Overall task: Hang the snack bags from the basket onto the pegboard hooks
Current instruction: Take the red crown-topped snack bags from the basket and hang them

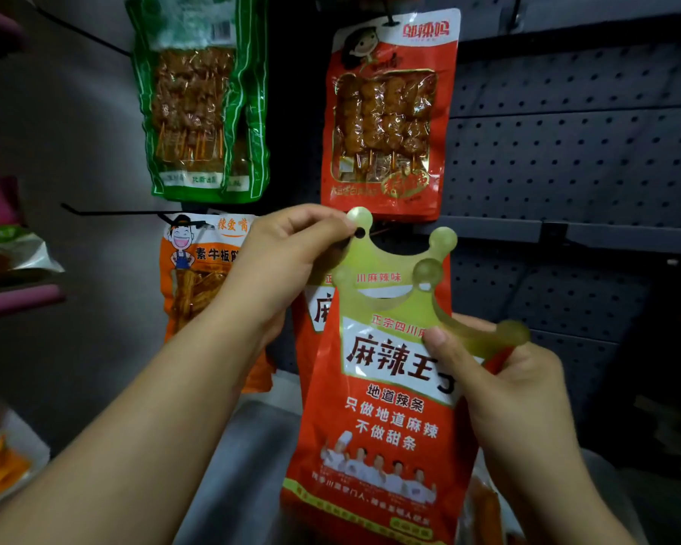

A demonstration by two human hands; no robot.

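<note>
Bag: red plastic snack bag with a green crown-shaped top (378,391), held just below the hanging red skewer packet (386,112).
Left hand (291,261): fingers pinch the crown beside its punched hole, probably to aim it at a hook.
Right hand (500,371): fingers clamp the crown's right edge, steadying it.
Obstacle: an identical red bag (311,308) already hangs directly behind.
Around: green skewer packet (201,100), orange packet (197,277), dark pegboard (567,151).

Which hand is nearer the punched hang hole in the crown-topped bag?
Left. The left hand pinches the crown-topped bag right beside the hang hole; the right hand grips a lower crown tab.
</note>
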